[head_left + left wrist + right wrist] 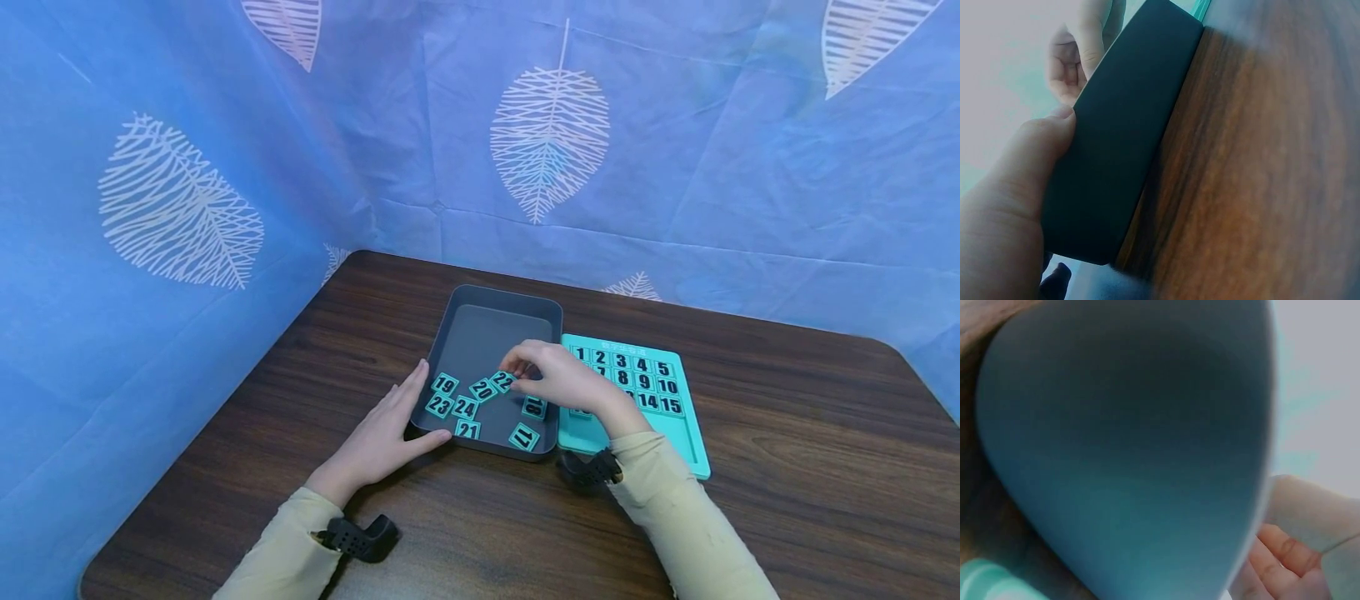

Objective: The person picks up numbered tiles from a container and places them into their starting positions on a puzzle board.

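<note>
A dark grey tray (491, 329) holds several turquoise number tiles, among them 19, 20, 21, 23 and 24. At its near left corner lies my left hand (382, 437), fingers stretched along the left wall and thumb (1054, 131) at the near rim. My right hand (558, 379) is over the tray's right side, its thumb and curled fingertips at the edges of the number 22 tile (501, 382). Tiles 18 (534, 407) and 17 (523, 437) lie below that hand. In the right wrist view the tray wall (1129, 444) hides the fingertips and the tile.
A turquoise number board (693, 442) stands against the tray's right side, its upper rows filled with numbered tiles; my right forearm covers part of it. Both lie on a dark wooden table (810, 433). A blue leaf-patterned cloth (667, 150) hangs behind and to the left.
</note>
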`<state>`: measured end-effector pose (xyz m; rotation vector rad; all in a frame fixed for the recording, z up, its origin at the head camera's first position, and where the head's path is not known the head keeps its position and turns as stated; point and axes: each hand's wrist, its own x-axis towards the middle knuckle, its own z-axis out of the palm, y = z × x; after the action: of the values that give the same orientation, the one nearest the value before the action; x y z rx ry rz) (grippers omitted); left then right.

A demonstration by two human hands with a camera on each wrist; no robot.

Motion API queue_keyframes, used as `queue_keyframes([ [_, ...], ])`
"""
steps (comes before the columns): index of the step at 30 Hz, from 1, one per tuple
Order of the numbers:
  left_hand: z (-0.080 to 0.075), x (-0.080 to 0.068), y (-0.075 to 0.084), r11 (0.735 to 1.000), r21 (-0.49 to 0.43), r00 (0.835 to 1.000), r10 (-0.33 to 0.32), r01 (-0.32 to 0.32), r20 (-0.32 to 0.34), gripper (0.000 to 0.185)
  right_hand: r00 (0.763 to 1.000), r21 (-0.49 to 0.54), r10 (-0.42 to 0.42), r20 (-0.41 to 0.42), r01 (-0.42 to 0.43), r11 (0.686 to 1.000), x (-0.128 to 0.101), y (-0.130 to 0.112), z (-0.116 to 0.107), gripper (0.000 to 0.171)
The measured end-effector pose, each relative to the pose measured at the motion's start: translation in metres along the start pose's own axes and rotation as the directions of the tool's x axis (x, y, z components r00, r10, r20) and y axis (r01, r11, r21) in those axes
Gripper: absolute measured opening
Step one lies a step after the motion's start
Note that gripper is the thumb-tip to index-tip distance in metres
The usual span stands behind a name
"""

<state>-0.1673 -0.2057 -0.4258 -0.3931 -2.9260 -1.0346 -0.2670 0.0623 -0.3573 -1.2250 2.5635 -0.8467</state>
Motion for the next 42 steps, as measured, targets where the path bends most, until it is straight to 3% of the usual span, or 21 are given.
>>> queue_keyframes([
  [9, 0.001, 0.000, -0.001, 1.000, -0.010, 1.000, 0.007, -0.007, 0.000, 0.097, 0.999, 0.028, 0.016, -0.044, -0.014, 1.000, -0.004, 0.006, 0.001, 0.022],
  [26, 0.001, 0.000, -0.001, 1.000, -0.001, 1.000, -0.008, 0.008, 0.004, 0.097, 0.999, 0.058, -0.044, 0.029, 0.042, 0.997, -0.006, 0.003, 0.011, 0.027],
  [36, 0.001, 0.001, 0.000, 1.000, 0.003, 1.000, -0.008, 0.008, 0.004, 0.097, 0.981, 0.076, -0.044, 0.191, 0.030, 0.997, -0.014, -0.002, 0.007, 0.026],
  [42, 0.000, 0.000, -0.001, 1.000, -0.005, 1.000, -0.003, 0.003, 0.004, 0.097, 0.965, 0.009, -0.041, 0.261, 0.040, 0.999, -0.018, -0.004, 0.007, 0.021],
])
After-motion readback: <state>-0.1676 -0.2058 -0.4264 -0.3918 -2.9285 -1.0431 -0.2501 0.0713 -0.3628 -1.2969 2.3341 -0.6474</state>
